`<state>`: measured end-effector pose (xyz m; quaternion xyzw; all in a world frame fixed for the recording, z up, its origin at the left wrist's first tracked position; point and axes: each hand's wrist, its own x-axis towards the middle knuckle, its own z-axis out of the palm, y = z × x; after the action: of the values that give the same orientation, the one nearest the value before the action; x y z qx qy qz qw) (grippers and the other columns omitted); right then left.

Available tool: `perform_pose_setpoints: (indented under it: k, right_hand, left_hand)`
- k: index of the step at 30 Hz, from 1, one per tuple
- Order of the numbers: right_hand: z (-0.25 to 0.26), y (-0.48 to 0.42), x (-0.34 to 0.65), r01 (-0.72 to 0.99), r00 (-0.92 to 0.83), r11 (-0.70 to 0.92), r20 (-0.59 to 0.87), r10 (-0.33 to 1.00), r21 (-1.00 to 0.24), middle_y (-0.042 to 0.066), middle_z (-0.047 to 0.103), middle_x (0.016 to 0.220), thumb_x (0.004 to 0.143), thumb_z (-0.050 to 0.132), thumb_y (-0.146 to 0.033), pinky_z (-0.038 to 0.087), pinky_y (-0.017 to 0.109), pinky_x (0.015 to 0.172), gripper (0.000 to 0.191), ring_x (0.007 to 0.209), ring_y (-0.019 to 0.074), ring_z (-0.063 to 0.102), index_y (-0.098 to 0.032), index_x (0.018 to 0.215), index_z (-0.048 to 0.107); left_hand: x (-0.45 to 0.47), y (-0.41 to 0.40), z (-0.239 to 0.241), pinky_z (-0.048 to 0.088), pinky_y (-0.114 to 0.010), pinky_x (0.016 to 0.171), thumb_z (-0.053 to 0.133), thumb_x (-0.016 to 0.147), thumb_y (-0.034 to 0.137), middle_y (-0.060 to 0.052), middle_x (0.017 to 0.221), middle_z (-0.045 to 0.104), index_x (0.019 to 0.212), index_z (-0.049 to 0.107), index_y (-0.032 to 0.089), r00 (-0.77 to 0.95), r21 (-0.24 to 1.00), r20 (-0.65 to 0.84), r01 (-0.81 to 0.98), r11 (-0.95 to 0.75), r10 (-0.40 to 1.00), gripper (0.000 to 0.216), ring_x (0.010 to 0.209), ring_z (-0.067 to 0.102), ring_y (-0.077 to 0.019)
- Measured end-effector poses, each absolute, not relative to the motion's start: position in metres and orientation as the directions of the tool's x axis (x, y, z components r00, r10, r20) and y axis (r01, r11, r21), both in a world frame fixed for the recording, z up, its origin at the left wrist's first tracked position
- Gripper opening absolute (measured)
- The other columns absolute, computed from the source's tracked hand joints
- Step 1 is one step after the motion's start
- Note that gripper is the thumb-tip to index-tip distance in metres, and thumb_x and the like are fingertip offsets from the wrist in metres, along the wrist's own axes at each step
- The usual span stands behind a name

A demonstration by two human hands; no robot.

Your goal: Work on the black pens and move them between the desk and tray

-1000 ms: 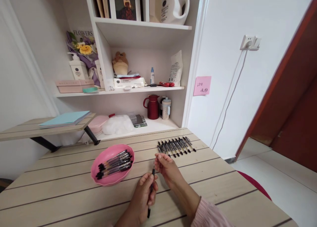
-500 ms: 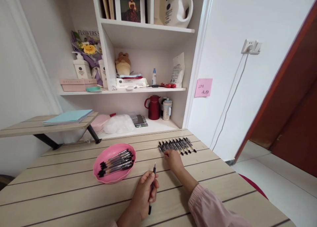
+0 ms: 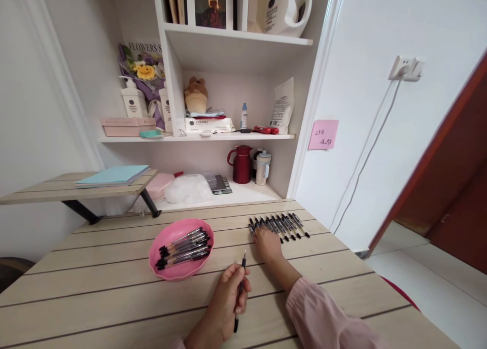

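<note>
My left hand (image 3: 231, 294) is closed around a black pen (image 3: 243, 264), whose bare tip points up and away over the table. The pen's dark other end sticks out below my palm. At the left end of a row of pens (image 3: 283, 225), my right hand (image 3: 268, 245) has its fingers curled down onto the leftmost pen (image 3: 251, 228), partly covering it. The row holds several clear-barrelled pens with black ends, laid side by side at a slant. To the left, a pink bowl (image 3: 154, 268) with a wavy rim holds several more such pens (image 3: 186, 247).
Light wooden boards with dark lines form the tabletop (image 3: 114, 288). A small raised shelf (image 3: 45, 186) on black legs carries blue paper (image 3: 114, 175) at the left. Behind stands a white shelf unit (image 3: 243, 34) with a red jug (image 3: 242, 165) and a cup (image 3: 262, 167).
The view has shifted slightly, so everything appears a little farther right. My right hand stays at the row's left end, with its fingers slightly farther over the pens. My left hand keeps its pen.
</note>
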<state>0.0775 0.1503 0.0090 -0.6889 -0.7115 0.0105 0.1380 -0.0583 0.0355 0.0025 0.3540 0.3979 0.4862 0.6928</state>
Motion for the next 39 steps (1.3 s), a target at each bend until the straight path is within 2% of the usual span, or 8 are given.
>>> perform_pose_setpoints:
  k: [8,12,15,20,23,28,33,39]
  right_hand:
    - [0.021,0.134,0.079,0.964,0.015,0.041,0.210,0.978,-0.264,0.009,0.063,0.088,0.080,0.046,-0.020,0.037,0.025,0.064,0.014,0.079,0.0180,0.061,-0.016,0.083,0.060]
    - [0.021,0.090,0.075,0.798,-0.138,0.140,0.049,0.989,-0.587,0.006,0.063,0.067,0.078,0.043,-0.021,0.036,0.021,0.054,0.020,0.063,0.0135,0.059,-0.015,0.063,0.055]
    - [0.011,0.051,0.066,0.515,-0.342,-0.039,-0.247,0.907,-0.856,0.001,0.056,0.050,0.080,0.035,-0.031,0.030,0.019,0.039,0.029,0.038,0.0094,0.048,-0.016,0.061,0.050]
    - [-0.002,0.018,0.047,0.316,-0.267,-0.021,-0.110,0.957,-0.949,-0.007,0.042,0.041,0.066,0.049,-0.021,0.025,0.016,0.034,0.011,0.034,0.0065,0.041,-0.018,0.057,0.044]
    - [-0.003,0.019,0.041,0.323,-0.210,-0.006,-0.078,0.975,-0.946,-0.007,0.044,0.043,0.063,0.048,-0.017,0.026,0.016,0.036,0.007,0.037,0.0065,0.043,-0.017,0.057,0.045]
    - [0.005,0.049,0.049,0.524,-0.097,0.176,0.147,0.984,-0.834,-0.001,0.056,0.050,0.061,0.047,-0.011,0.031,0.017,0.045,0.010,0.049,0.0087,0.049,-0.015,0.053,0.052]
    - [0.019,0.103,0.064,0.852,0.030,0.074,0.189,0.981,-0.519,0.007,0.066,0.066,0.067,0.048,-0.011,0.036,0.020,0.055,0.015,0.062,0.0132,0.058,-0.013,0.065,0.063]
    - [0.015,0.129,0.062,0.912,0.074,0.007,0.181,0.981,-0.411,0.016,0.067,0.083,0.069,0.049,-0.007,0.039,0.024,0.068,0.017,0.081,0.0209,0.061,-0.009,0.080,0.063]
  left_hand:
    - [-0.059,0.035,0.004,0.017,-0.014,0.033,0.057,0.074,0.037,0.005,0.058,0.051,0.081,0.052,0.016,0.185,0.837,-0.221,-0.467,0.284,0.957,0.023,0.034,0.032,-0.0002]
    - [-0.061,0.037,0.006,0.035,-0.014,0.041,0.063,0.071,0.028,0.002,0.063,0.055,0.081,0.055,0.015,0.128,0.726,-0.247,-0.632,0.271,0.961,0.019,0.045,0.048,-0.0035]
    - [-0.063,0.041,0.005,0.046,-0.018,0.053,0.064,0.071,0.021,-0.001,0.070,0.060,0.081,0.057,0.015,0.080,0.614,-0.255,-0.757,0.225,0.964,0.014,0.057,0.057,-0.0079]
    - [-0.065,0.047,0.001,0.051,-0.025,0.069,0.060,0.073,0.009,-0.006,0.077,0.064,0.076,0.059,0.014,-0.015,0.505,-0.266,-0.854,0.126,0.964,0.007,0.073,0.063,-0.0132]
    - [-0.067,0.050,0.000,0.051,-0.027,0.074,0.058,0.074,0.009,-0.006,0.078,0.065,0.076,0.058,0.015,-0.044,0.493,-0.255,-0.865,0.091,0.966,0.007,0.076,0.064,-0.0144]
    - [-0.068,0.052,0.000,0.048,-0.031,0.082,0.055,0.078,0.023,-0.011,0.097,0.064,0.094,0.058,0.016,0.020,0.524,-0.231,-0.840,0.142,0.973,0.017,0.092,0.061,-0.0191]
    - [-0.069,0.051,0.003,0.043,-0.034,0.087,0.054,0.078,0.032,-0.013,0.106,0.062,0.104,0.056,0.016,0.062,0.585,-0.278,-0.781,0.220,0.959,0.030,0.098,0.058,-0.0204]
    - [-0.071,0.049,0.000,0.043,-0.034,0.085,0.058,0.075,0.030,-0.011,0.101,0.063,0.100,0.057,0.016,0.083,0.626,-0.238,-0.749,0.219,0.968,0.028,0.095,0.059,-0.0203]
